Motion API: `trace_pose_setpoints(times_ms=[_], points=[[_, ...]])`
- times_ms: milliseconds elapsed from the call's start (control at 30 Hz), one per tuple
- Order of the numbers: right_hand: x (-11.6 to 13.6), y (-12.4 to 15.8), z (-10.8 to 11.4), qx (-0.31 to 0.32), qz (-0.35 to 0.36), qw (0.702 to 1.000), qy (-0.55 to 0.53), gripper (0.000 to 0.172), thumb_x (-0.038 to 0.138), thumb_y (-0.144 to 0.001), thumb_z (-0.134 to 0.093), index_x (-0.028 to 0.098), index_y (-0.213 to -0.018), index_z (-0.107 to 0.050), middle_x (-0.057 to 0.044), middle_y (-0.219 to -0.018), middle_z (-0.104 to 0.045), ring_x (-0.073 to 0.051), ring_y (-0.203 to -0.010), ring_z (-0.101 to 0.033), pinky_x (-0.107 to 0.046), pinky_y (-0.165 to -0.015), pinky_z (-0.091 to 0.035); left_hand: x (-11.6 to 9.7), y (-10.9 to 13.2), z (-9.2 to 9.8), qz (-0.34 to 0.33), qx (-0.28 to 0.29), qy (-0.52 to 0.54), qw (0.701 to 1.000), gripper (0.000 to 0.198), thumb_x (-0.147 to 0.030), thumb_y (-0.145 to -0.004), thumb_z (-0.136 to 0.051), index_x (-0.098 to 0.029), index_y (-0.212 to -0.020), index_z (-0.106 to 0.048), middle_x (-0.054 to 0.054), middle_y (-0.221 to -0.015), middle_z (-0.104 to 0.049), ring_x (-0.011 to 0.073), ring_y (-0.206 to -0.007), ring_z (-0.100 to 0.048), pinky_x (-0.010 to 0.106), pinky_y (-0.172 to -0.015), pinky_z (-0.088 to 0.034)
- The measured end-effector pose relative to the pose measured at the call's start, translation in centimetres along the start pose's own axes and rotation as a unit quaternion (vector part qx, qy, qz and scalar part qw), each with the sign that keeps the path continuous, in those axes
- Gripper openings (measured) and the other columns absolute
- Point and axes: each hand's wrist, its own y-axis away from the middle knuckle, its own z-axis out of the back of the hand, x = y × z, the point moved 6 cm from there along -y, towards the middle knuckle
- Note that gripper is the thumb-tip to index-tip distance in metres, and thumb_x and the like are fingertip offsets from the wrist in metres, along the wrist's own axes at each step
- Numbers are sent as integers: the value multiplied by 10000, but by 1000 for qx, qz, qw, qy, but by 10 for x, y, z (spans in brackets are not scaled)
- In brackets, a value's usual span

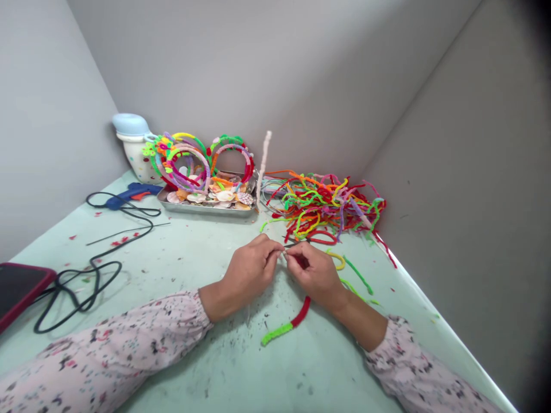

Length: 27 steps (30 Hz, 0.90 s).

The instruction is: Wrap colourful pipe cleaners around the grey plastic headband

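My left hand and my right hand meet over the table, both closed in a pinch. A tiny pale bit shows between the fingertips, too small to name. Out from under my right hand curves a band wrapped in red and green pipe cleaner; red also shows inside that palm, so the hand seems to hold it. Just beyond my left hand a pale pink pipe cleaner stands nearly upright; its lower end is unclear. Red-handled scissors lie right behind my fingers.
A metal tray holds shells, with several colourful wrapped hoops on it. A pipe-cleaner pile lies at back right. Leftward are a blue glue gun, its black cord, a white cup and a red-edged phone.
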Motion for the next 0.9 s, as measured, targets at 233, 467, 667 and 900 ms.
trace_pose_setpoints(times_ms=[233, 467, 667, 900], points=[[4, -1, 1, -6, 36, 999, 15, 56, 193, -802, -546, 189, -799, -602, -8, -716, -644, -127, -636, -586, -223, -597, -429, -3, 1, 0, 2, 11, -23, 1000, 221, -186, -885, -393, -192, -951, -603, 30, -859, -566, 145, -775, -556, 256, -713, -430], [2, -1, 1, -6, 36, 999, 8, 103, 179, -806, -539, 188, -885, -604, -19, -795, -666, -132, -677, -605, -229, -632, -448, -3, 0, 0, 0, 2, -2, 1000, 214, -193, -890, -386, -199, -962, -588, 31, -886, -576, 150, -815, -556, 261, -737, -431], [5, -1, 3, -5, 45, 999, 7, 129, 181, -812, -531, 191, -903, -621, -25, -808, -675, -141, -702, -610, -246, -664, -461, -2, 0, -1, 1, 15, -28, 999, 223, -217, -895, -374, -196, -934, -592, 32, -863, -571, 152, -792, -559, 261, -728, -432], [6, 0, 1, 6, 50, 999, 1, 143, 174, -812, -515, 196, -891, -632, -26, -772, -661, -150, -716, -603, -255, -666, -454, -2, 0, -4, 9, 42, -64, 997, 231, -217, -898, -347, -191, -924, -576, 35, -850, -561, 157, -783, -567, 265, -714, -434]])
